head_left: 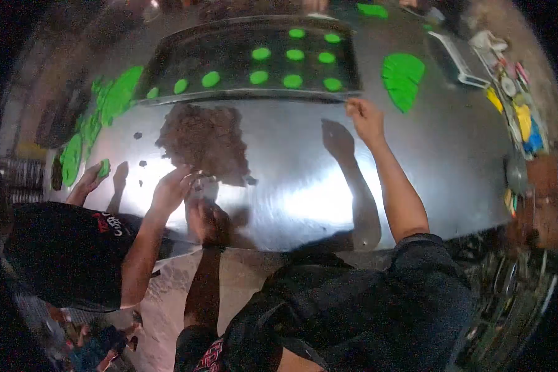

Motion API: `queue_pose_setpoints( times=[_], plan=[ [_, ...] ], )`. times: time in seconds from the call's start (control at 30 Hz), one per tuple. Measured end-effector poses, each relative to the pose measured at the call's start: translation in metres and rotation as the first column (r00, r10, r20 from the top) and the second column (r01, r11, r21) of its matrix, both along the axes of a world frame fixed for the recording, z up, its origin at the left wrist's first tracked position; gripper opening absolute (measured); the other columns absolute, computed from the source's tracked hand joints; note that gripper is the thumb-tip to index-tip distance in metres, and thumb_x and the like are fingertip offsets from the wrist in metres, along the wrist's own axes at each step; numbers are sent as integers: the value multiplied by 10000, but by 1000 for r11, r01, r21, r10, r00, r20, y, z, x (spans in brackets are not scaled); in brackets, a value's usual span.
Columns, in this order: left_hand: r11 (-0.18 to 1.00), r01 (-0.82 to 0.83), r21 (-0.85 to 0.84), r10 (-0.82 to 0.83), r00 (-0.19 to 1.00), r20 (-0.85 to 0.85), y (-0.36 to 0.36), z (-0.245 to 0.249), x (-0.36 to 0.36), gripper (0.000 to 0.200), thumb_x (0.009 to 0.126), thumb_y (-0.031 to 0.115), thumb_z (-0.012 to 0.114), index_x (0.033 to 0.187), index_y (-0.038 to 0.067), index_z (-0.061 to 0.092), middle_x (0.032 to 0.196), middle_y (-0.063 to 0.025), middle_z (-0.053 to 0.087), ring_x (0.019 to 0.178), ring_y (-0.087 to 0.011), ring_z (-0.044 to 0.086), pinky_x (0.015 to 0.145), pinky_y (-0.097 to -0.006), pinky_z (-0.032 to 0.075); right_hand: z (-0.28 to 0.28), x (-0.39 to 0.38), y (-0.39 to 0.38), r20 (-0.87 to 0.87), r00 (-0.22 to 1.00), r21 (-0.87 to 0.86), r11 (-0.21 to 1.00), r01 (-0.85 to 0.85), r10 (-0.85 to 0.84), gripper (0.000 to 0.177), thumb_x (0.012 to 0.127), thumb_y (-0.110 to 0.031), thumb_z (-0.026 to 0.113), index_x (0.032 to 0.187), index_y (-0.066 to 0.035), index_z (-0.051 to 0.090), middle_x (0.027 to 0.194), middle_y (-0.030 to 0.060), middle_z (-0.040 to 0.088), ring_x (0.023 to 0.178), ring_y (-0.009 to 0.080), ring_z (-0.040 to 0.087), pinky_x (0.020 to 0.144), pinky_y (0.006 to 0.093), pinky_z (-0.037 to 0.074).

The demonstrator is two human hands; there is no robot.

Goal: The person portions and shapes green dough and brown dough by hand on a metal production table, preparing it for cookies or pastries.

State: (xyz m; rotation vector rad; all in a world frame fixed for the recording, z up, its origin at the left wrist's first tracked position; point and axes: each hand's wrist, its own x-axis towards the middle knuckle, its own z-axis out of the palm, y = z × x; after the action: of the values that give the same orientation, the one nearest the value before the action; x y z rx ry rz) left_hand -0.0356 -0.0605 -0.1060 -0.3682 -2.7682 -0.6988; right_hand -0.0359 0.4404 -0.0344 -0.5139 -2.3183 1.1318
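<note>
well, starting with the person's own hands: the right hand, right of centre in the frame, is half curled, thumb and forefinger drawn close together at the near right corner of the dark tray. whether it pinches anything or touches the rim, i can't tell. the left hand, lower left of centre, is in shadow with its fingers bent; its grip can't be made out. just above it sits a small pale, shiny thing, too blurred to name, at the lower edge of the flat brown mass.

a co-worker's near hand is right beside that spot, so small, unhurried left-hand movements seem wisest, with elbows out of each other's way. the brown mass has a ragged outline and looks soft and crumbly; i'd press evenly and work inward from its torn edges. at the tray, a light fingertip touch on the rim would suit, clear of the green discs, which look easy to dent.

farther out, the co-worker's other hand, at the left of the frame, holds a green lump near a spread of green material. a fan-shaped green piece lies at upper right on the shiny metal table, best not brushed by the right forearm.
</note>
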Motion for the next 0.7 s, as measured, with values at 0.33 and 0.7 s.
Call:
queue_pose_setpoints(
  times=[0.33, 0.7],
  plan=[
    [974, 41, -223, -49, 998, -29, 15, 16, 31, 517, 797, 206, 541, 1261, -1, 446, 1305, -225, 422, 1195, -401, 396, 1017, -471, 305, -15, 142, 125, 530, 786, 456, 888, 53, -319, 415, 892, -406, 415, 1057, -108, 653, 1076, 136, 631, 951, 307, 614, 860, 421, 459],
    [772, -264, -578, 427, 889, 164, 63, 7, 44, 671, 923, 477, 337, 1435, 78, 170, 1509, -110, 99, 1389, -302, 80, 1097, -512, 121, -41, 57, 238, 516, 650, 441, 824, 357, -558, 871, 829, -698, 298, 1396, -38, 294, 1485, 224, 97, 1370, 404, 51, 1083, 549, 54]
  ],
)
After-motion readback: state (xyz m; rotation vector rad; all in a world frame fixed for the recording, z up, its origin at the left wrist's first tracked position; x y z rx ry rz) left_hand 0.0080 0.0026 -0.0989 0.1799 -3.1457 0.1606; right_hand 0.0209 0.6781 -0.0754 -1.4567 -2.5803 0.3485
